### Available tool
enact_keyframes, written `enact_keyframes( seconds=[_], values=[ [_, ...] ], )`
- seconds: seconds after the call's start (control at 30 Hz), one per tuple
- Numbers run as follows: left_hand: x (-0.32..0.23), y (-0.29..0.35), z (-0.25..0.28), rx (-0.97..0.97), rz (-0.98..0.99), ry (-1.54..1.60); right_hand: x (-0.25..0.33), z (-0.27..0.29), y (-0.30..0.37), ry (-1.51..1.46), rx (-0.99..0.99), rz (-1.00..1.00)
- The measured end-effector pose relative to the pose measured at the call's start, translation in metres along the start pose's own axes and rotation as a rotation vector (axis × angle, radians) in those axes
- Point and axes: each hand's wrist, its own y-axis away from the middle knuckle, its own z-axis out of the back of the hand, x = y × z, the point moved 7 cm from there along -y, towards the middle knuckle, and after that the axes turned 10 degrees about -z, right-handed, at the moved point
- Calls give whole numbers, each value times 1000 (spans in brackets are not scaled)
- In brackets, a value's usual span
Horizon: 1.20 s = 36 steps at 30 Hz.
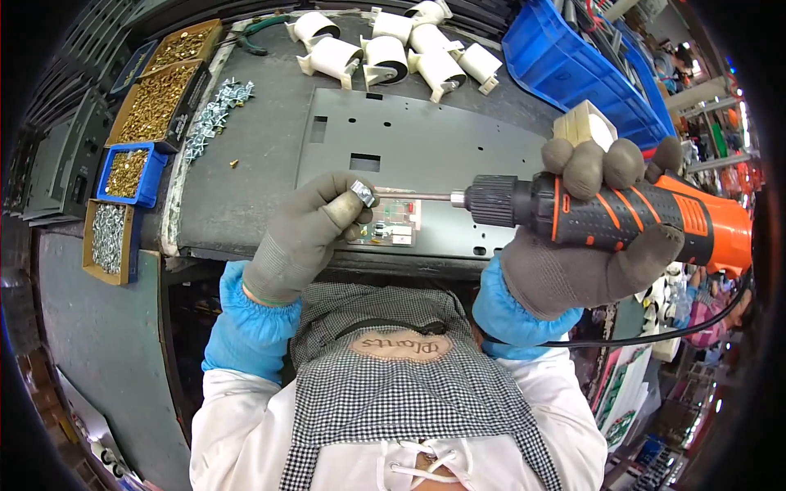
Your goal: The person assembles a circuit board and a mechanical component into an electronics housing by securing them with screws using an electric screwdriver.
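My right hand (585,237), in a grey glove, is wrapped round a corded orange-and-black electric screwdriver (606,214). Its long thin bit (417,195) points left toward my other hand. Between the thumb and fingers of my gloved left hand (299,233) is a small shiny silver metal clip (363,193), right at the tip of the bit. Whether the tip touches the clip I cannot tell. Below them a small circuit board (389,225) lies on a dark grey metal panel (442,131) with round and square cut-outs.
White cylindrical parts (385,57) cluster at the back. A blue crate (565,65) stands at the far right. On the left are silver clips (217,114), trays of brass screws (153,102) and a box of silver screws (108,237). Green-handled pliers (254,37) lie behind.
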Motion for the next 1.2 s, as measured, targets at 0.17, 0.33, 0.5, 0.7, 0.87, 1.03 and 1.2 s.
enact_keyframes(
  seconds=[0.17,0.33,0.5,0.7,0.87,1.03,1.2],
  values=[
    [10,0,-13,54,-42,41,6,7,7,107,-78,36],
    [5,0,-15,-2,-139,-258,6,18,8,169,-180,-12],
    [5,2,-22,-42,-266,-370,-1,44,7,-14,-282,-53],
    [-1,-3,-21,-59,-208,-465,-6,44,6,-126,-199,-87],
    [1,-11,-27,104,41,-298,-3,32,1,-22,-91,-79],
    [-12,-15,-23,103,-333,-727,-14,29,0,83,-102,-95],
    [-29,-5,-24,56,-625,-1224,-51,6,7,273,153,-209]
  ],
)
